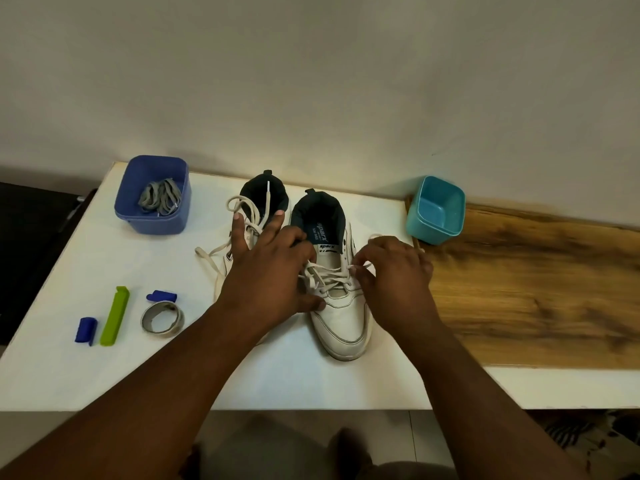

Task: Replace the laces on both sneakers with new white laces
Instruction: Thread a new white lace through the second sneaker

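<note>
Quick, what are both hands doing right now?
Left hand: open, fingers spread, resting on the sneakers.
Right hand: pinching the white lace on the right sneaker.

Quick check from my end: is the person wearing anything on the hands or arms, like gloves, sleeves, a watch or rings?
Nothing worn shows. The left hand and right hand are bare, with no gloves, and no rings visible. Both forearms are bare to the frame's lower edge, with no sleeves, watch or bands in view.

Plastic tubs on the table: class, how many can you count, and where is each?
2. A blue tub stands at the table's back left and holds grey laces. A teal tub stands at the back right, beyond the right sneaker. None seems hidden.
</note>
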Demonstrator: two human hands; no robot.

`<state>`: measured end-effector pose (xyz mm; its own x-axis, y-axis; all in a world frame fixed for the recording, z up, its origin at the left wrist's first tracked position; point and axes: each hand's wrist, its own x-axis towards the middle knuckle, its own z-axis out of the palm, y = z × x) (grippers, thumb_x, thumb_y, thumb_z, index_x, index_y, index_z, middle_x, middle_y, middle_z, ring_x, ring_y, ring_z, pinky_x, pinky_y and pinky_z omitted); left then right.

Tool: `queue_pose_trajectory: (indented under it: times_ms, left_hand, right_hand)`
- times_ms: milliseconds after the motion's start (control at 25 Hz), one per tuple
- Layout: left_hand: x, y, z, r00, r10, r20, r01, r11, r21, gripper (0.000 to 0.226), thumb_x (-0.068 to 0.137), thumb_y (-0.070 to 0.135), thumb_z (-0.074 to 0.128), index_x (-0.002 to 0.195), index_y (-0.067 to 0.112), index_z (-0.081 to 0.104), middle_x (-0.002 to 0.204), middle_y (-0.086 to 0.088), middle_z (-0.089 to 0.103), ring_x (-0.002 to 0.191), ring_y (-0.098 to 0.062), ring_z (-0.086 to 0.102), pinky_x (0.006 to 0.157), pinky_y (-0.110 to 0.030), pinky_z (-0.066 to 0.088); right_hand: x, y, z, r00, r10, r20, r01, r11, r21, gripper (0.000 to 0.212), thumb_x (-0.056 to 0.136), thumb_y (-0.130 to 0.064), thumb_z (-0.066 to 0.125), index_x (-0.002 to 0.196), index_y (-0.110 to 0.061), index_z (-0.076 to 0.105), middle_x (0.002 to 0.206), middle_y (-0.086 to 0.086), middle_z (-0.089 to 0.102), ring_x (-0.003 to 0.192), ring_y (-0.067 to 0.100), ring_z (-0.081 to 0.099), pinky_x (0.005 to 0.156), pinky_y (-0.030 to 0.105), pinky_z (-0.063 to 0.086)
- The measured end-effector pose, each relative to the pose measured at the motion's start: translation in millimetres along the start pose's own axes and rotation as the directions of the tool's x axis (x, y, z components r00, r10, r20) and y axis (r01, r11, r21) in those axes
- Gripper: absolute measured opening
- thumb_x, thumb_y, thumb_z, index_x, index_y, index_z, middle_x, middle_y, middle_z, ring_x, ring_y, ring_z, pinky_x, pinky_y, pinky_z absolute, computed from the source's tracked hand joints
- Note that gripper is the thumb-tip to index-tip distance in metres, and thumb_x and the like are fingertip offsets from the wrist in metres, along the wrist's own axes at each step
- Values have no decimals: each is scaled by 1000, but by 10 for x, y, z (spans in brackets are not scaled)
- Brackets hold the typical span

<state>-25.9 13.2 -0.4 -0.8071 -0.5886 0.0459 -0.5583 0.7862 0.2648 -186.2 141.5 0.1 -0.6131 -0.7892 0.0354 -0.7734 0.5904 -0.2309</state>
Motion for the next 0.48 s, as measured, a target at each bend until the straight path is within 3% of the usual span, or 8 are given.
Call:
queue_pose_trajectory:
  times_ms: [120, 200, 280, 360, 400, 480]
  left_hand:
    - [9, 13, -5, 1000, 0, -1, 0, 1000, -6, 67, 62, 79, 72, 117, 41, 61, 139, 17, 47, 155, -16, 10, 118, -65, -10]
    - [8, 11, -7, 1000, -7, 10, 7, 1000, -6, 66, 64, 79, 70, 117, 41, 61, 139, 18, 46, 155, -16, 9, 118, -64, -11]
    - [9, 12, 5, 1000, -13, 2, 13, 1000, -17, 60, 71, 78, 66, 118, 41, 60, 140, 18, 46, 155, -16, 8, 118, -64, -11]
    - [12, 6, 26, 1000, -14, -24, 13, 999, -39, 48, 79, 73, 62, 116, 42, 62, 142, 18, 45, 155, -17, 8, 118, -64, -11]
    - [15, 0, 35, 999, -14, -38, 12, 999, -49, 43, 82, 71, 61, 114, 42, 63, 144, 18, 46, 155, -18, 8, 118, -64, -11]
    - [22, -14, 50, 998, -21, -61, 17, 997, -70, 33, 87, 64, 61, 112, 42, 65, 144, 17, 47, 155, -19, 11, 118, -63, -11]
  right_hand:
    - [19, 263, -141, 951, 277, -135, -290, 952, -95, 9, 94, -25, 65, 101, -30, 67, 112, 4, 65, 115, 32, 60, 113, 63, 34]
    - [-16, 338, -190, 914, 389, -118, -405, 896, -184, 15, 96, -28, 61, 111, -26, 66, 123, 10, 62, 126, 37, 54, 115, 68, 28]
    - [-47, 230, -118, 957, 288, -28, -287, 935, -210, 27, 98, -35, 61, 124, -28, 63, 139, 12, 55, 138, 38, 44, 118, 67, 23]
    - [-45, 63, -35, 998, 51, 26, -49, 996, -71, 31, 96, -38, 66, 127, -36, 64, 146, 5, 52, 141, 31, 42, 119, 59, 25]
    - [-28, 10, -17, 999, -29, 35, 30, 1000, -10, 27, 96, -37, 67, 123, -37, 66, 142, 0, 55, 137, 27, 45, 118, 54, 27]
    - [4, -7, -25, 999, -48, 7, 48, 998, 33, 13, 97, -37, 66, 109, -36, 71, 126, -5, 64, 122, 22, 56, 111, 48, 35]
